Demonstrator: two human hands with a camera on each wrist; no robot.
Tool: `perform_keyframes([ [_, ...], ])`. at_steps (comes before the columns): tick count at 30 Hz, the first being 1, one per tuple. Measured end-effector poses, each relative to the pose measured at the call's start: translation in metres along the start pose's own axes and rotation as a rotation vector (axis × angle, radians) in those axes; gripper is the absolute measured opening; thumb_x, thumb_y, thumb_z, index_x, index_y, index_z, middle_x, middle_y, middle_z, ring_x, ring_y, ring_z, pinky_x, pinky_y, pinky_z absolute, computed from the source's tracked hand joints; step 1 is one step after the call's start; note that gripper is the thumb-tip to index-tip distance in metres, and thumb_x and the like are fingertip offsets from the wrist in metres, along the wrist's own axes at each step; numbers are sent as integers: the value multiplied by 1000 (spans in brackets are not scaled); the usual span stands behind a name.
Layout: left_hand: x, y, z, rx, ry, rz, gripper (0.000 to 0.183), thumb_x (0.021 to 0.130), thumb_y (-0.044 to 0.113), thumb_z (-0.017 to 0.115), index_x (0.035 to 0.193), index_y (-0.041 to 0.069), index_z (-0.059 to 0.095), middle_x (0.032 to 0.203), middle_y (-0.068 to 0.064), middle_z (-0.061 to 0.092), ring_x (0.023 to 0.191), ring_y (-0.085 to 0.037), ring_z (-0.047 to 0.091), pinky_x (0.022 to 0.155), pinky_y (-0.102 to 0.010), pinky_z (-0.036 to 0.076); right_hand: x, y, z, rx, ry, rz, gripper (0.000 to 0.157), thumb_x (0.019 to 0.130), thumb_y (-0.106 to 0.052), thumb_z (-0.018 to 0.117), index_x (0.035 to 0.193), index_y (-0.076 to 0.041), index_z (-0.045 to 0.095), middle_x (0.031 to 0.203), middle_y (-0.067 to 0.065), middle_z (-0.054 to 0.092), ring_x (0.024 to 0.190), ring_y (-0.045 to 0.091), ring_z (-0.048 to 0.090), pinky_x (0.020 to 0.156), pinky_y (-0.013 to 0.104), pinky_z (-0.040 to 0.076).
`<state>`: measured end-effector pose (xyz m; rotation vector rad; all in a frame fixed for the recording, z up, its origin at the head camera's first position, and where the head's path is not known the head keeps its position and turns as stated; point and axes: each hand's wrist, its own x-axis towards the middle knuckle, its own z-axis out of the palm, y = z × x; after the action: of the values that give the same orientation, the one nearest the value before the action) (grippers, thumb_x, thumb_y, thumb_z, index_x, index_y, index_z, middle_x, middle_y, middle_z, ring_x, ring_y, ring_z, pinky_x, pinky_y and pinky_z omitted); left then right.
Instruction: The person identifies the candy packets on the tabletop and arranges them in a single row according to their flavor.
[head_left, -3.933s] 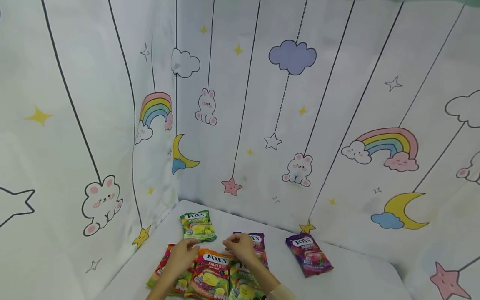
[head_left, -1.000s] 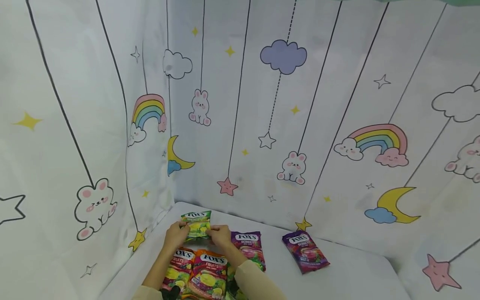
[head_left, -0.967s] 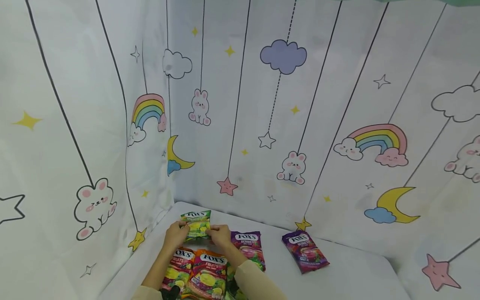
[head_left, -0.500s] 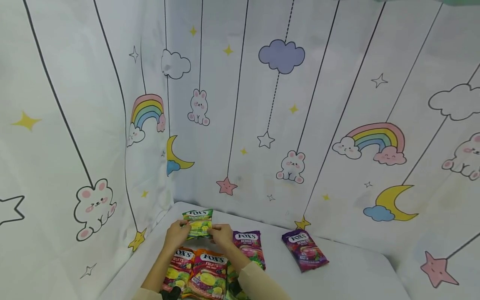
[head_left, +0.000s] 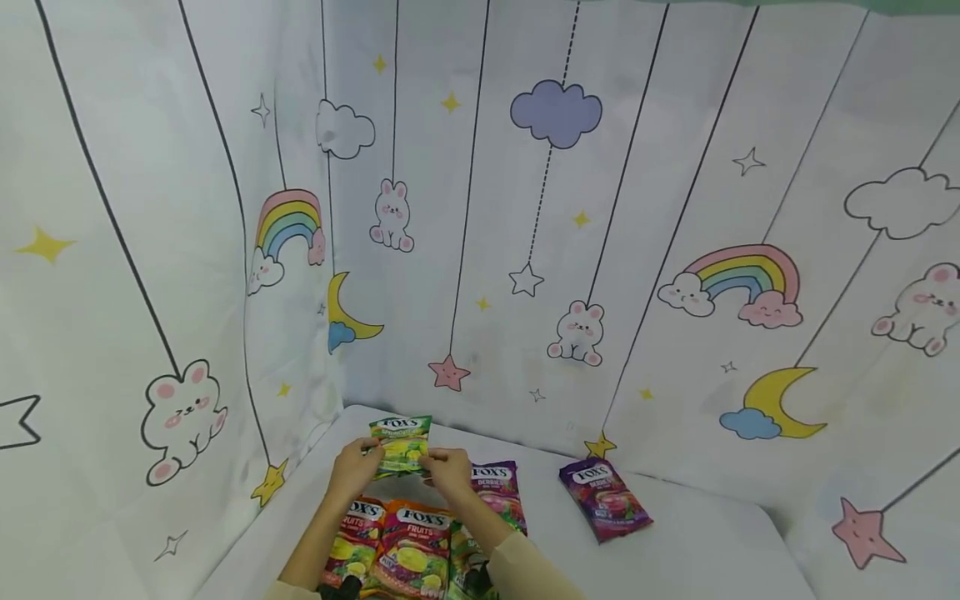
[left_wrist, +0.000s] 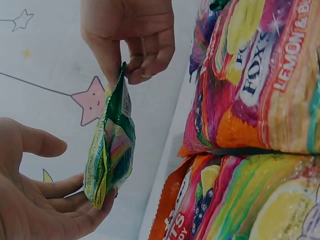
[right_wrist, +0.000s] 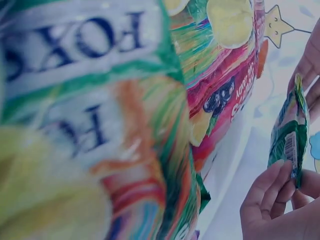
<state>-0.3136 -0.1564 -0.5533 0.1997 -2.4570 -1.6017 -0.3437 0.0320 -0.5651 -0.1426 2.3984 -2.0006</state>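
Note:
A green Fox's candy bag (head_left: 401, 450) is held up on edge between both hands near the back left of the table. My right hand (head_left: 448, 471) pinches its right edge between thumb and fingers, as the right wrist view shows on the bag (left_wrist: 120, 135) and hand (right_wrist: 280, 200). My left hand (head_left: 354, 471) supports the other end on extended fingers. In the left wrist view the left thumb (left_wrist: 47, 145) stands apart from the bag. In front of the hands lie two Fruits candy bags (head_left: 412, 550) side by side.
Another green candy bag (head_left: 467, 562) lies partly under the right forearm. Behind it is a purple Berries bag (head_left: 495, 483), and a second purple bag (head_left: 606, 500) lies farther right. The white table (head_left: 705, 533) meets a cartoon-printed cloth wall (head_left: 480, 208) at the back.
Earlier the green candy bag lay on the table with both hands apart from it. Both hands have since taken it up, and the head view has shifted slightly.

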Motion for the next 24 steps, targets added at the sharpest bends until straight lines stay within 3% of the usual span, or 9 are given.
perform_keyframes([
  [3, -3, 3, 0, -1, -14, 8, 47, 105, 26, 55, 140, -6, 59, 135, -31, 60, 57, -17, 39, 53, -34, 37, -3, 1, -5, -2, 2, -24, 29, 97, -13, 74, 120, 4, 75, 103, 12, 76, 83, 32, 76, 74, 39, 63],
  [5, -5, 5, 1, -7, -24, 5, 48, 105, 26, 55, 140, -6, 59, 140, -32, 57, 59, -18, 42, 56, -35, 39, -4, 1, -8, 7, -1, -32, 28, 97, -13, 74, 119, 4, 75, 103, 12, 77, 85, 35, 76, 74, 40, 63],
  [8, -9, 10, 1, -8, -32, 14, 48, 105, 26, 55, 141, -5, 58, 141, -32, 56, 61, -20, 43, 58, -36, 40, -7, -1, -12, 17, -4, -49, 26, 96, -11, 74, 117, 4, 76, 101, 12, 77, 86, 35, 75, 73, 38, 63],
  [10, -10, 13, 2, 1, -35, 25, 48, 105, 26, 55, 142, -5, 58, 141, -31, 57, 69, -24, 53, 61, -38, 44, -8, -3, -15, 24, -1, -57, 24, 96, -11, 74, 116, 3, 77, 100, 11, 77, 86, 33, 75, 73, 37, 63],
  [13, -13, 19, 2, 21, -35, 53, 48, 106, 28, 56, 141, -4, 59, 140, -31, 58, 97, -36, 65, 73, -44, 52, -10, -5, -22, 33, -7, -88, 23, 96, -10, 74, 114, 4, 77, 99, 13, 77, 86, 33, 75, 72, 36, 63],
  [16, -15, 24, 3, 21, -35, 76, 47, 106, 28, 57, 140, -4, 60, 139, -30, 60, 120, -44, 62, 84, -51, 56, -11, -9, -30, 46, -17, -107, 23, 96, -10, 74, 114, 4, 77, 100, 15, 77, 86, 34, 75, 73, 36, 63],
  [24, -21, 39, 6, 11, -34, 105, 43, 107, 26, 58, 138, -2, 63, 135, -26, 64, 122, -43, 62, 88, -52, 56, -17, -19, -40, 30, 11, -74, 22, 97, -14, 75, 112, 0, 79, 97, 11, 78, 90, 39, 75, 72, 34, 63],
])
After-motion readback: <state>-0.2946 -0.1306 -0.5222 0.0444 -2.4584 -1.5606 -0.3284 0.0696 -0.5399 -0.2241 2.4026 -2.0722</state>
